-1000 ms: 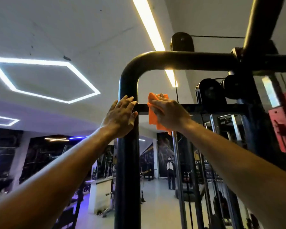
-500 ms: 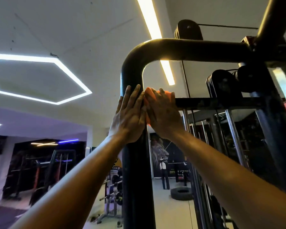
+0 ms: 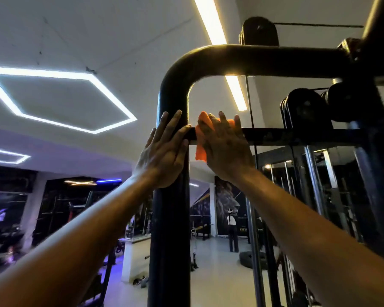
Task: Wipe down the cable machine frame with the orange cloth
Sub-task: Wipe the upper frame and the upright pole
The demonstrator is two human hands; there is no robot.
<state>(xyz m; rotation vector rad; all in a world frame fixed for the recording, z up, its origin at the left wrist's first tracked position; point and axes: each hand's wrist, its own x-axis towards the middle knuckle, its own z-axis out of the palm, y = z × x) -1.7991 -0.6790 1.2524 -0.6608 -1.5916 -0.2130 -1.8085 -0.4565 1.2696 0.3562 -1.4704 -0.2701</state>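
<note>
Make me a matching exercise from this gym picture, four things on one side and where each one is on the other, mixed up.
Things:
1. left hand
2. orange cloth
3. hexagon light
4. tyre

Places:
A. on the ceiling
B. flat against the upright post
C. on the floor behind the machine
D. pressed on the crossbar under the right hand

Pairs: 1-B, 2-D, 3-A, 4-C

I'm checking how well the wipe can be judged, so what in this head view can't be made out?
- Orange cloth: mostly covered by the right hand; its fold is hidden.
- Crossbar: too dark to tell dirt from clean.
- Upright post: the bottom edge cuts off its base.
- Post under the left hand: covered.
- Distant person: too small for detail.
</note>
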